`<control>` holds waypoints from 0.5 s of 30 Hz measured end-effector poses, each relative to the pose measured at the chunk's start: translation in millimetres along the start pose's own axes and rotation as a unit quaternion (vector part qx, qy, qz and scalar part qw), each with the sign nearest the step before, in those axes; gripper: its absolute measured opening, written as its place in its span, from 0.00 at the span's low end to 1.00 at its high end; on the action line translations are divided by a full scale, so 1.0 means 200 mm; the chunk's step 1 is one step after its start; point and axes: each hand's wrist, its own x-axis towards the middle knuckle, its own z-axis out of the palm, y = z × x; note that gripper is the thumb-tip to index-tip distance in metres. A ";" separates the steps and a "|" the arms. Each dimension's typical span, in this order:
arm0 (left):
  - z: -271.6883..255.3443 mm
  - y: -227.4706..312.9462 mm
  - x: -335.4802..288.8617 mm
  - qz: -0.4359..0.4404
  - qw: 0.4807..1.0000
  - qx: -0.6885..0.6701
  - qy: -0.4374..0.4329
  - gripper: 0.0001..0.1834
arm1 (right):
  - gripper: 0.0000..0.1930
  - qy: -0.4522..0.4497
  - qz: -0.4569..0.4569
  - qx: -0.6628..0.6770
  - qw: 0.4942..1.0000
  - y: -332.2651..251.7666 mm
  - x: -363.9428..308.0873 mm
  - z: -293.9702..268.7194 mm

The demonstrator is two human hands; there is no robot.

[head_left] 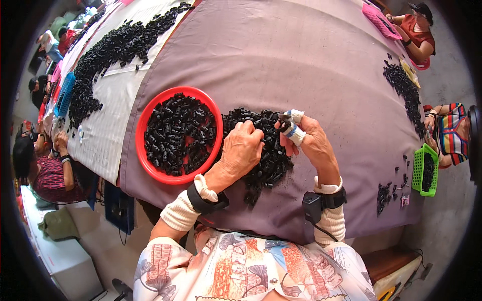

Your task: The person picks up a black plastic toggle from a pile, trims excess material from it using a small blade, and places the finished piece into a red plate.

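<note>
A heap of small black plastic parts [271, 168] lies on the mauve cloth in front of me. Over its left side, my left hand [240, 150] is closed with the fingers curled down; whatever they hold is hidden. My right hand [307, 134], with white coverings on the thumb and a finger, pinches a small black plastic part [284, 120] above the heap's right edge. Left of the heap stands a round red basin [142, 135], largely filled with the same kind of black parts [173, 133], its red bottom showing in places.
Long piles of black parts [118, 45] spread over the white cloth at left, beside a blue basket [65, 94]. At right are another pile [401, 88] and a green basket [418, 170]. Other people sit along both sides of the table.
</note>
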 end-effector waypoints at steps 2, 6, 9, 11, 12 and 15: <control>0.01 0.00 0.00 0.012 1.000 -0.004 0.002 0.08 | 0.11 -0.006 -0.009 -0.003 1.000 -0.01 0.01 0.00; 0.01 0.02 0.00 0.018 1.000 0.005 -0.004 0.09 | 0.07 -0.016 0.035 -0.030 0.999 0.04 0.01 0.01; -0.01 0.04 0.00 0.012 0.999 0.035 -0.008 0.10 | 0.07 -0.018 0.034 -0.058 0.998 -0.03 0.01 0.00; 0.00 0.03 -0.01 0.007 0.999 0.045 -0.024 0.10 | 0.07 -0.054 0.018 -0.098 0.994 -0.08 0.02 -0.01; 0.01 0.03 -0.01 0.009 0.999 0.046 -0.022 0.10 | 0.07 -0.052 0.016 -0.099 0.994 -0.10 0.04 -0.01; 0.02 0.02 -0.02 0.013 0.999 0.035 -0.021 0.09 | 0.07 -0.082 0.018 -0.127 0.988 -0.12 0.06 -0.01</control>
